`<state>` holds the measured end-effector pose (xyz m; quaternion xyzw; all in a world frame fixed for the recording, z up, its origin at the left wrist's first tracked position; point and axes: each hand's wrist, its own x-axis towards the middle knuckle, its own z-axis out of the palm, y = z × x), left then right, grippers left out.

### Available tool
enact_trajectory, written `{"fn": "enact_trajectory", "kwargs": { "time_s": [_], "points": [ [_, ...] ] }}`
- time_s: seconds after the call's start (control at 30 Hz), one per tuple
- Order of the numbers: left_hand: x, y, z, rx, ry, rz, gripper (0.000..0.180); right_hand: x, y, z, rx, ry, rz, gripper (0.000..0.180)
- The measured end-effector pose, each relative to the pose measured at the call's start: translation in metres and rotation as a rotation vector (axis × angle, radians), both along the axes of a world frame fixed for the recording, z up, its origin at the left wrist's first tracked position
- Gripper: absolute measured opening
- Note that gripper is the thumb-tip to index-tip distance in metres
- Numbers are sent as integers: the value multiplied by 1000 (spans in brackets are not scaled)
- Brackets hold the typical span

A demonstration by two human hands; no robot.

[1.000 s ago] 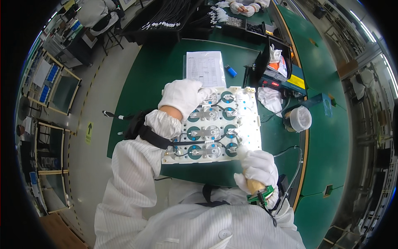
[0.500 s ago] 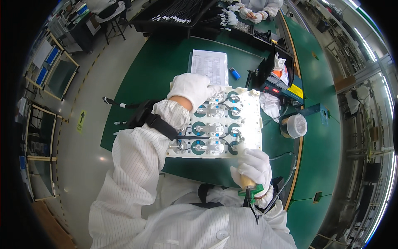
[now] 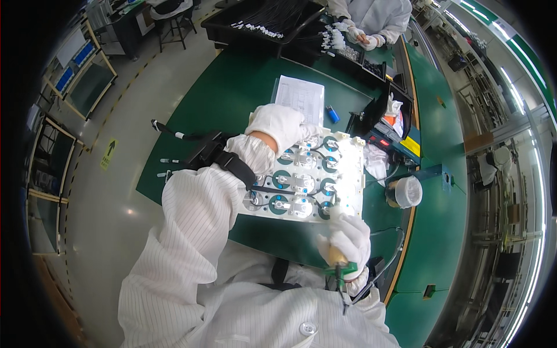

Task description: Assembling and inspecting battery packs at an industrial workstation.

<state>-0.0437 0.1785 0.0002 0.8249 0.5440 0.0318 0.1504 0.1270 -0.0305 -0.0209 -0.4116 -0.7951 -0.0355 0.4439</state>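
A white panel [image 3: 348,165] lies on the green bench, with rows of round openings, small metal-and-white fittings, blue dots and black wires. My left hand [image 3: 277,124], in a white glove, bends over its far-left part. Its fingers are bunched at a fitting near the far edge, and what they pinch is hidden. In my gloved right hand [image 3: 348,235] is a dispensing syringe [image 3: 336,255] with a tan barrel and a green cap joined to a black hose. Its pale tip points away from me, at a fitting near the panel's near-right corner.
Beyond the panel are a printed sheet [image 3: 301,95] and a blue cylinder [image 3: 332,114]. To the right stand a clear cup [image 3: 406,191], a crumpled white cloth [image 3: 376,161] and a blue box-shaped device [image 3: 394,142]. Black trays [image 3: 217,32] hold cables; a co-worker's hands [image 3: 365,40] are behind them.
The whole view has shifted and tilted slightly. Relative to the panel, both hands and the syringe stay nearly where they were.
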Motion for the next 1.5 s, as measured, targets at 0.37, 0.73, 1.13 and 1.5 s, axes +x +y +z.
{"fn": "enact_trajectory", "kwargs": {
  "time_s": [0.37,0.73,1.13,1.5],
  "points": [
    [10,4,-15,9,20,62,43,19,-20,8,-295,1071,-246,42],
    [7,-6,-1,11,22,51,57,27,-13,7,-541,1358,-149,32],
    [16,-7,4,24,60,76,56,31,-8,3,-534,1464,-89,27],
    [38,-16,-7,225,101,176,74,33,-12,-6,-487,1490,-1,29]
  ]
}}
